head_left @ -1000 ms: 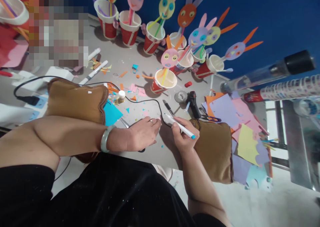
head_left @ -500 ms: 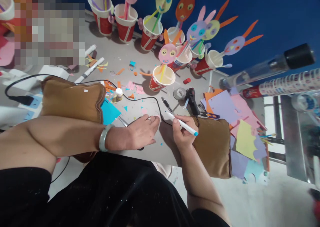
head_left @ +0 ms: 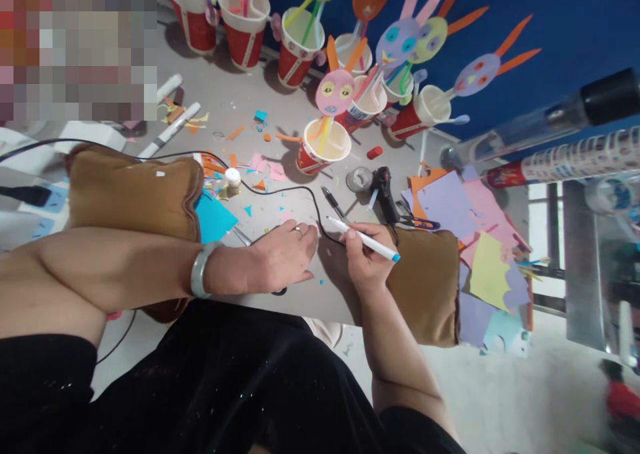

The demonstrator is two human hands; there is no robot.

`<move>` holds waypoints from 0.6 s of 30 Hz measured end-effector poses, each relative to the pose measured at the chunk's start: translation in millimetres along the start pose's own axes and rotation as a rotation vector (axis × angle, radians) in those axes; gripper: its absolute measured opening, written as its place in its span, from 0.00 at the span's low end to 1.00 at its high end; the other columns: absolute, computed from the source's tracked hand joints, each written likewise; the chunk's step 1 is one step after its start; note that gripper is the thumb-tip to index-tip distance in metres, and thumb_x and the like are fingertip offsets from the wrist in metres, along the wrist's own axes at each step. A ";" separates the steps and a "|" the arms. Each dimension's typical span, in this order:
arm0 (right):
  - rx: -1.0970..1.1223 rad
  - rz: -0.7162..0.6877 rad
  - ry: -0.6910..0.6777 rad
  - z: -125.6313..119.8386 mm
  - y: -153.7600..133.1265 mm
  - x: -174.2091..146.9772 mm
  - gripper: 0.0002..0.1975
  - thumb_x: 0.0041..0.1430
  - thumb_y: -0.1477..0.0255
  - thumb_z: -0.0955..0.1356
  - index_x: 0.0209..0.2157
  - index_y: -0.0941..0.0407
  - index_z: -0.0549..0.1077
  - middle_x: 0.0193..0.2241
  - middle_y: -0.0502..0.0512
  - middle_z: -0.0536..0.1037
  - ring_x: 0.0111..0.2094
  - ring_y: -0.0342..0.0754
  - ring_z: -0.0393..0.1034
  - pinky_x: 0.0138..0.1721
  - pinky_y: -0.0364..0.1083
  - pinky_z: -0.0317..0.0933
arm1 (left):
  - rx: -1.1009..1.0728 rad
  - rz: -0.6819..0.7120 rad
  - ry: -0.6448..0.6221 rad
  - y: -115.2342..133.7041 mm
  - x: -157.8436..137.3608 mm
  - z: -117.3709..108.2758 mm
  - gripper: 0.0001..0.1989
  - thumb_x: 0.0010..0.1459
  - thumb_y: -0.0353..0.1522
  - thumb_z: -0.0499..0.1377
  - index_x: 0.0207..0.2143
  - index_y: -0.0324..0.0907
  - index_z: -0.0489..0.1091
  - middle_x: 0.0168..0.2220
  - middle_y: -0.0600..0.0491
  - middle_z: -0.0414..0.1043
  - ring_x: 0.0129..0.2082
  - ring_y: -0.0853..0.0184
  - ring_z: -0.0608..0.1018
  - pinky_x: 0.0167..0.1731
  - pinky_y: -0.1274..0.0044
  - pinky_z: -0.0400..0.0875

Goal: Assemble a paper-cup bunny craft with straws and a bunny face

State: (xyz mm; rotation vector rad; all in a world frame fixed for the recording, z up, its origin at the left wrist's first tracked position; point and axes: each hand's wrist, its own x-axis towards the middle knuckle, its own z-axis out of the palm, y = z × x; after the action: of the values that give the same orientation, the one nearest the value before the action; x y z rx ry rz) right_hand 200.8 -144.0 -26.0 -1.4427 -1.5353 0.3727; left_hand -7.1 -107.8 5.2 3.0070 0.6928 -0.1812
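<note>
My right hand (head_left: pixel 369 257) grips a white marker (head_left: pixel 370 242) with a blue end, its uncapped tip pointing up and left. Palm down on the table, my left hand (head_left: pixel 283 254) rests with its fingers slightly bent and its thumb apart; no held thing shows, though the space under the palm is hidden. The handle loop of scissors (head_left: pixel 281 291) peeks out beneath it, and a blue paper sheet (head_left: pixel 214 217) lies to its left. Beyond my hands stands a paper cup (head_left: pixel 320 151) with a pink rabbit-like paper face (head_left: pixel 334 94).
More red cups with paper faces (head_left: pixel 243 31) line the back. A hot glue gun (head_left: pixel 384 194), a roll of tape (head_left: pixel 359 179) and a black pen (head_left: pixel 333 201) lie ahead. Brown cushions (head_left: pixel 133 191) flank my arms. Coloured paper (head_left: pixel 445 204) is piled right, and a black cable (head_left: pixel 280 191) crosses the table.
The camera view has shifted slightly, so the cups sit higher in the picture. Both hands keep nearly the same pose, and the marker stays in my right hand.
</note>
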 end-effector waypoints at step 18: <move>-0.160 -0.090 -0.021 -2.7 -6.1 -0.3 0.05 0.66 0.67 0.71 0.37 0.53 0.77 0.28 0.51 0.81 0.26 0.47 0.77 0.28 0.46 0.73 | 0.054 0.026 0.015 7.6 -7.0 0.9 0.34 0.72 0.47 0.57 0.65 0.26 0.69 0.63 0.31 0.73 0.54 0.51 0.76 0.51 0.65 0.68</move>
State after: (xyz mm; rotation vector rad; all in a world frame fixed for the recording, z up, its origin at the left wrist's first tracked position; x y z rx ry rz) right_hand 199.2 -146.8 -20.1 -1.4900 -1.6717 0.2156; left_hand -10.2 -117.7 5.4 3.0699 0.6598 -0.1792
